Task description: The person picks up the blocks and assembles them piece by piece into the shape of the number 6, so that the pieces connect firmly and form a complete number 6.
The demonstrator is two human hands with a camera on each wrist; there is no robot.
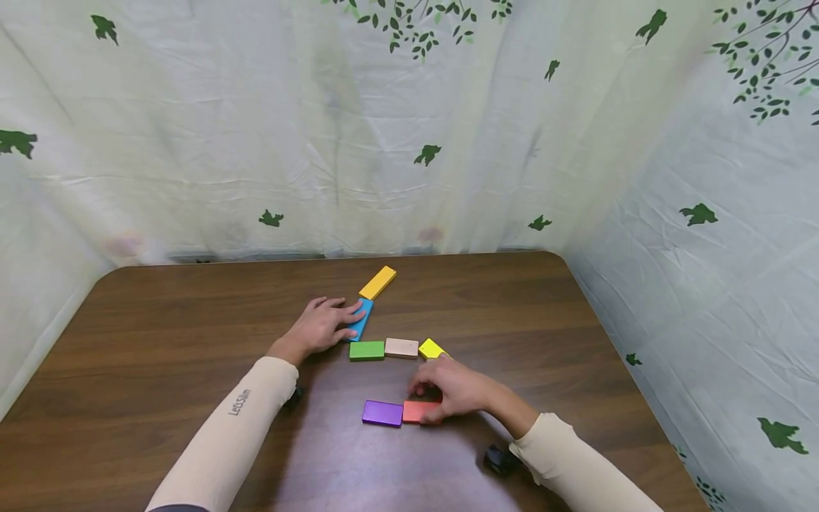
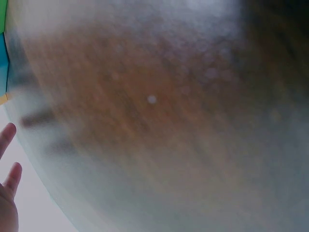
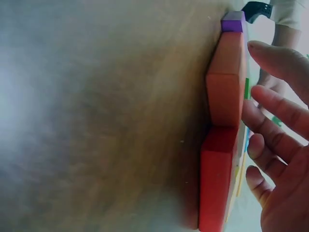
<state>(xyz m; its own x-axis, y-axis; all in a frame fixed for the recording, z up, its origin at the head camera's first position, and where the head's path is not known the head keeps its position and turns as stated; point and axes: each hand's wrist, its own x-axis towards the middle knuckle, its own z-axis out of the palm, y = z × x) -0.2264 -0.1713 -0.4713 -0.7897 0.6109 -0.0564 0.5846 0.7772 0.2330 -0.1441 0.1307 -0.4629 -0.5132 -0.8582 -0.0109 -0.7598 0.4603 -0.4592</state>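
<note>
Your spread left grip (image 1: 323, 326) is touching the blue block (image 1: 361, 325). You should be lightly nudging the orange block (image 3: 224, 94) beside your loose right grip (image 1: 459, 387).

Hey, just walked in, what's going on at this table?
A person is handling colored blocks on a brown table. The left hand has fingers on the blue block. The right hand is at the orange block and red block, which run end to end from the purple block; whether it touches them is unclear. A green block, pink block and yellow block lie beyond.
</note>
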